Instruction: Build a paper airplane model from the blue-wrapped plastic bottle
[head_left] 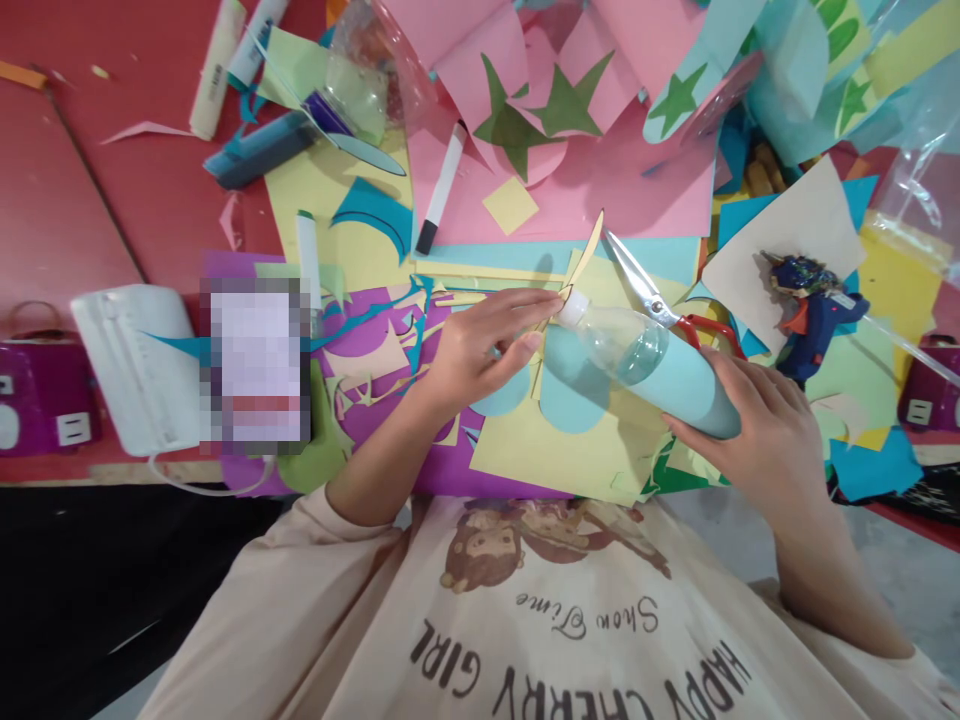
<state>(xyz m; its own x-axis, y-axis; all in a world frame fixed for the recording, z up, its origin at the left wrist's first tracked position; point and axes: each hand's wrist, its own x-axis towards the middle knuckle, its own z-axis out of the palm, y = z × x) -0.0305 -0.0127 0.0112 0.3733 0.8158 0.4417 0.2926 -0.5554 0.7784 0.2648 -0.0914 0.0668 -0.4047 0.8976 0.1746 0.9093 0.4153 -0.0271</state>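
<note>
Apparently steadying blue-wrapped bottle (679,378), tilted above yellow paper (529,452) beside scissors (654,306), with right hand (765,412) curled round base. At cap (574,308) with close-set fingers of left hand (480,345); cannot tell whether pinching. Likely calls next for firm base support.

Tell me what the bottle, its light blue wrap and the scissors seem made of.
Bottle: probably clear, glossy plastic; its upper part is see-through with highlights.
Light blue wrap: likely matte paper, being opaque and evenly coloured, though thin plastic could look similar.
Scissors: blades look like polished metal, bright and reflective; the red handles seem smooth plastic, from their solid colour.
</note>
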